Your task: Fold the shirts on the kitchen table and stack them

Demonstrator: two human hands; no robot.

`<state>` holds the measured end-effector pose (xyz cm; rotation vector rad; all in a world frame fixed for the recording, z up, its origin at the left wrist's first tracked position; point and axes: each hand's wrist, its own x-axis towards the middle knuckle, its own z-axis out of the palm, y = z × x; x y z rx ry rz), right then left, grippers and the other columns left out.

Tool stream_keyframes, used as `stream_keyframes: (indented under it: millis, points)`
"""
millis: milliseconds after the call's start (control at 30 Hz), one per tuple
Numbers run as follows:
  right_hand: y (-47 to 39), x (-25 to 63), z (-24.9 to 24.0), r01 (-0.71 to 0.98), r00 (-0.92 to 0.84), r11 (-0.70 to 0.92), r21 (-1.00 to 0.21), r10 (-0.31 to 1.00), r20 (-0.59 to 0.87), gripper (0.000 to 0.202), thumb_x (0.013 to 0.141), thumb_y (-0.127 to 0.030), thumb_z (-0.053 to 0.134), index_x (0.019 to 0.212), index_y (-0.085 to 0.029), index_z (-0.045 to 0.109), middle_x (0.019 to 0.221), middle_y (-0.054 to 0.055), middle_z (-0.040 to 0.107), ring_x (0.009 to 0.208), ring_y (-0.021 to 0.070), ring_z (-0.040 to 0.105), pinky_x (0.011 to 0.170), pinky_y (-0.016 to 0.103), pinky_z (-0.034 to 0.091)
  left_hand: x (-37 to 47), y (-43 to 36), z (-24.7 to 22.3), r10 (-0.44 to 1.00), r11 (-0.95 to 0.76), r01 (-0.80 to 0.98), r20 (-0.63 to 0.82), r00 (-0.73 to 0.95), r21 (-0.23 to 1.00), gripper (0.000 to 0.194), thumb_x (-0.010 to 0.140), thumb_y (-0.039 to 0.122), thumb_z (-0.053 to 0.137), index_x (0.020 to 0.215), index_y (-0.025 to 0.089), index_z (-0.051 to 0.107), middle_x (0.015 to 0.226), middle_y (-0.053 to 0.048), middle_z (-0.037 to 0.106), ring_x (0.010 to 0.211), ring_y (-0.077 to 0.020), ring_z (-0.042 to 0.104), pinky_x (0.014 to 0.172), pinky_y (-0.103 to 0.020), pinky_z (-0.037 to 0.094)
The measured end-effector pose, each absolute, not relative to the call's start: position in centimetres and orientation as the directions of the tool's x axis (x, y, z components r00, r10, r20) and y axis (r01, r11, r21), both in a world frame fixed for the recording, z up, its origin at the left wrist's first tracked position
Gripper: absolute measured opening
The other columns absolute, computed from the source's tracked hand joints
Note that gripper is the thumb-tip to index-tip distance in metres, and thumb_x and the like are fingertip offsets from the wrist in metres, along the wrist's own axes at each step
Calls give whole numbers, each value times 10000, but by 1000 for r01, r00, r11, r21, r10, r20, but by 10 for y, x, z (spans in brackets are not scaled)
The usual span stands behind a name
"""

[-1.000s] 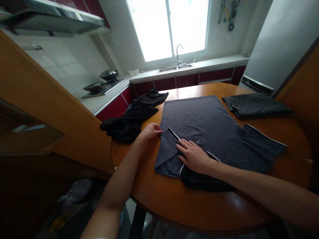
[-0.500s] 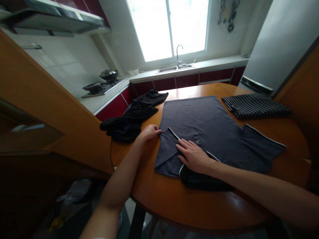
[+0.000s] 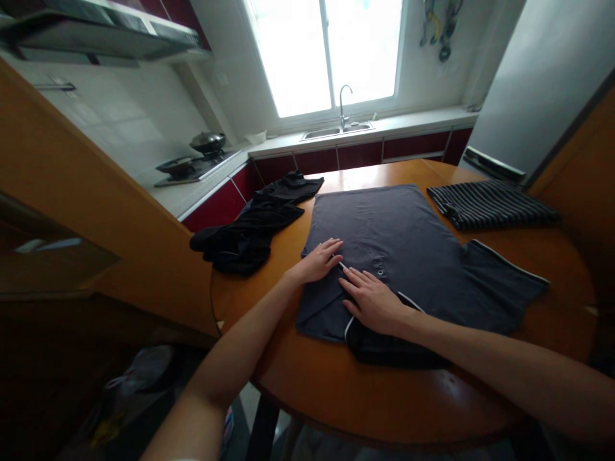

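Note:
A dark grey polo shirt [image 3: 384, 224] lies spread on the round wooden table [image 3: 307, 403], its black collar [image 3: 384, 349] toward me. The left sleeve is folded inward over the body, and its white-edged hem lies partly under my hands. My left hand [image 3: 321, 261] rests open on the folded sleeve, fingers stretched out. Just right of it, my right hand [image 3: 372, 298] lies flat and open on the shirt near the buttoned placket, fingers spread. The other sleeve [image 3: 504, 275] is stretched out to the right.
A heap of black clothing [image 3: 254, 230] sits at the table's left side. A folded striped garment [image 3: 490, 203] lies at the back right. Beyond are a sink [image 3: 339, 131], a stove with pans [image 3: 192, 165] and a fridge [image 3: 533, 96]. Bags [image 3: 144, 371] stand on the floor at left.
My left hand has moved right from the shirt's left edge, where its fingers were pinched, onto the folded sleeve and opened flat. My right hand has stayed in place.

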<state>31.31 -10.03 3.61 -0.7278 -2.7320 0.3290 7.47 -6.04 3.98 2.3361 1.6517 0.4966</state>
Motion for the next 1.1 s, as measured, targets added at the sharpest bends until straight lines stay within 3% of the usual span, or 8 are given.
stream_keyframes:
  millis: [67, 167, 433, 1100]
  points:
    - [-100, 313, 37, 446, -828, 845, -296, 515, 222, 514, 976, -349, 496, 1444, -138, 518, 1566, 170, 420, 1461, 284, 366, 1193, 470, 292, 78, -60, 34, 935, -350, 877, 65, 349, 330, 594, 1028, 450, 401, 1566, 212, 324, 1632, -109, 314, 1531, -262, 208, 1233, -492, 155]
    - [-100, 313, 38, 449, -830, 846, -289, 514, 217, 515, 972, -347, 500, 1444, -140, 521, 1566, 167, 422, 1458, 289, 371, 1191, 468, 296, 75, -56, 30, 936, -343, 893, 34, 349, 292, 623, 1040, 484, 359, 1598, 230, 247, 1656, -102, 250, 1547, -258, 138, 1236, -498, 116]
    - [-101, 313, 37, 449, -829, 848, -282, 513, 222, 517, 977, -350, 499, 1445, -133, 518, 1564, 174, 423, 1456, 294, 373, 1192, 466, 293, 71, -52, 26, 941, -334, 914, 30, 336, 232, 581, 1049, 505, 330, 1571, 250, 332, 1661, -82, 243, 1545, -270, 144, 1233, -505, 112]
    - [-100, 313, 34, 434, -827, 847, -308, 510, 237, 512, 965, -326, 517, 1439, -133, 524, 1562, 179, 423, 1454, 307, 374, 1187, 485, 297, 72, -54, 31, 943, -325, 920, 4, 333, 219, 594, 1052, 533, 296, 1565, 237, 351, 1661, -88, 243, 1542, -278, 156, 1234, -493, 141]
